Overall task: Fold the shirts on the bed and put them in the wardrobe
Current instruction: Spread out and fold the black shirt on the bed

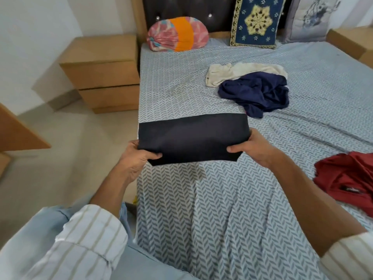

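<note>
A folded black shirt (191,136) is held flat just above the bed's left edge. My left hand (137,156) grips its near left corner, thumb on top. My right hand (252,148) grips its near right side, thumb on top and fingers underneath. Farther up the bed (232,209) lies a crumpled navy shirt (256,93), partly on top of a cream shirt (238,72). A crumpled red shirt (347,178) lies at the right edge of the view. No wardrobe shows.
A wooden bedside cabinet (103,71) stands left of the bed, with tiled floor in front of it. A pink-and-orange bolster (177,34), a blue patterned pillow (256,21) and a grey pillow (310,17) lean on the headboard. Another cabinet (353,43) is at the far right.
</note>
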